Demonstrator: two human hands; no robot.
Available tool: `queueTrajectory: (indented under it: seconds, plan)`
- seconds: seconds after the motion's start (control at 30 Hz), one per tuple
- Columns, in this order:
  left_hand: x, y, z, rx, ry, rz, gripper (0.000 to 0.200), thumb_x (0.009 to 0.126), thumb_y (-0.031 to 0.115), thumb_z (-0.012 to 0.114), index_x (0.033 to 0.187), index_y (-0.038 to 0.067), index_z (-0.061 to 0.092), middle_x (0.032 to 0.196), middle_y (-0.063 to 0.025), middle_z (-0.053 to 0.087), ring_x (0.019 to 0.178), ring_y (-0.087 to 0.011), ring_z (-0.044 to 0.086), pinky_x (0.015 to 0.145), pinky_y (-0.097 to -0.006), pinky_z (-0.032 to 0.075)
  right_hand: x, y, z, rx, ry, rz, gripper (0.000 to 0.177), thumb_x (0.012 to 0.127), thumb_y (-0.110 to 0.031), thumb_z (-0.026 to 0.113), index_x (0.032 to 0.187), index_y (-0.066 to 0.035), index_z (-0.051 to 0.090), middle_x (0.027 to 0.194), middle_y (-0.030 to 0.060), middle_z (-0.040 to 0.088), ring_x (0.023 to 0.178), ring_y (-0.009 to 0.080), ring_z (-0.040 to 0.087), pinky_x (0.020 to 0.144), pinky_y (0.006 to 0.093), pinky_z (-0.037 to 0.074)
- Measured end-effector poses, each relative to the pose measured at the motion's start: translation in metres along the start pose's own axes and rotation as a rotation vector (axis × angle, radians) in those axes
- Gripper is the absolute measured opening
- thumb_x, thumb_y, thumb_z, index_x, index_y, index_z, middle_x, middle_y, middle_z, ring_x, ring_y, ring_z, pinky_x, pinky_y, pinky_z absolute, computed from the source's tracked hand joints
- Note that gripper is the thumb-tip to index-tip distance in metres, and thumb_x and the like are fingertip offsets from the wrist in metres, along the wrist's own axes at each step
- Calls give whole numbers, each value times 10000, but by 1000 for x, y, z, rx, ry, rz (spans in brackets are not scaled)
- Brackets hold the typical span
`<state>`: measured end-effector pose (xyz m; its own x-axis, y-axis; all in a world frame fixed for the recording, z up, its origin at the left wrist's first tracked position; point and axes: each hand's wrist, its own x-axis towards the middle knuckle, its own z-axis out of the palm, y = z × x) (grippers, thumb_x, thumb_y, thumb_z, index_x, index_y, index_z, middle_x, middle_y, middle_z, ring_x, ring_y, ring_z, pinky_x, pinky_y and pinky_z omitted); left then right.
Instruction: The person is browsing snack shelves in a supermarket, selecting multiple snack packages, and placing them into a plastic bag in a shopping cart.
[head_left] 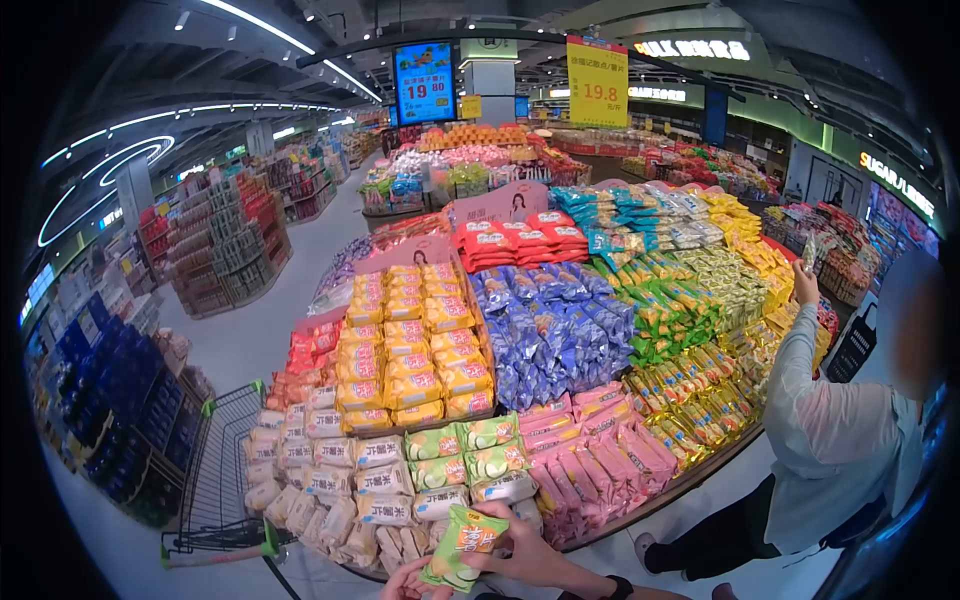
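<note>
Upper limbs of the wearer, seen in part. The ungloved right hand point(510, 548) forms one grip; behind it, beyond a sleeveless stretch of forearm, a broad, black wristband point(619, 587) encircles the limb, its markings too small to read. The ungloved left hand point(408, 581), left of that grip, is cropped below, its wrist out of view.

On my feed the green packet point(466, 546) reads as thin plastic film, creased and softly shiny. I see crinkled, glossy wrap on the purple packets point(545, 335) and brighter, almost metallic foil on the gold packets point(690, 412); the pale packets point(384, 480) look more matt (nearly papery from here). The cart point(222, 450) is metal wire with smooth plastic at its handle end point(269, 545), the floor point(225, 350) smooth, the other person's shirt point(835, 425) wrinkled cloth.
</note>
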<state>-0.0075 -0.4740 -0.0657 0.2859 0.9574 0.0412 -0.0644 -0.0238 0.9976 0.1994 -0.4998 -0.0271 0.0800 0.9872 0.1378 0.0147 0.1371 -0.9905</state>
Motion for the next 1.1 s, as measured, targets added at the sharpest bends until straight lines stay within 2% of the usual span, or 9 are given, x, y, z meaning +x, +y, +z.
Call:
queueTrajectory:
  seconds: [0.17,0.3,0.4,0.5,0.73,0.93,1.0,1.07,1.1]
  plan:
    - [-45,4,-7,-89,103,-76,461,799,-105,672,1229,1,545,917,-4,620,820,-71,565,744,-218,485,-9,3,13,-5,-193,32,628,838,-278,776,1327,-27,471,1111,98,644,949,131,636,813,293,531]
    - [-51,6,-3,-47,87,-77,455,795,-99,675,1214,10,534,947,-51,658,837,-104,612,751,-238,510,-8,-29,-1,-46,-341,72,536,873,-195,742,1303,7,496,1206,98,597,1077,125,582,919,303,491]
    - [-40,4,15,18,22,-68,440,799,-97,675,1200,12,532,949,-61,670,840,-122,630,741,-250,519,-11,-20,-22,-31,-291,88,492,889,-191,722,1281,24,518,1191,95,606,1038,113,595,889,280,496]
    - [-23,5,50,25,-11,-117,458,799,-88,687,1216,12,526,969,-57,664,883,-145,637,775,-269,523,-13,1,-54,63,-229,93,550,882,-257,729,1306,18,512,1131,136,651,871,136,674,730,273,538]
    - [24,-1,130,18,-244,-6,614,798,89,759,1338,16,476,1309,-129,524,1145,-219,564,920,-357,498,-5,-13,-148,165,-145,223,542,907,-223,701,1332,21,469,1151,126,640,909,152,673,777,290,546]
    - [46,8,193,-5,-242,-51,623,810,102,762,1348,5,462,1264,-129,551,1094,-217,586,916,-363,502,20,-30,-215,249,-182,366,510,934,-195,671,1344,-4,434,1178,110,601,842,101,636,643,255,513]
    - [61,5,203,21,-249,-237,615,835,117,751,1360,1,453,1269,-139,548,1118,-222,584,927,-374,500,29,-22,-230,191,-230,426,526,920,-204,691,1342,-5,449,1081,103,658,774,104,658,638,262,521]
    - [71,9,215,153,-282,-379,584,902,175,698,1394,0,435,1295,-163,547,1190,-240,551,972,-386,478,31,-15,-240,93,-193,253,534,918,-221,695,1344,-9,452,1034,94,673,731,103,657,628,263,520]
    - [75,14,225,112,-220,-295,502,858,123,715,1289,-10,495,1165,-130,581,1066,-208,576,898,-348,489,34,-14,-244,45,-178,168,539,917,-229,697,1344,-10,453,1011,90,681,710,103,656,623,264,519]
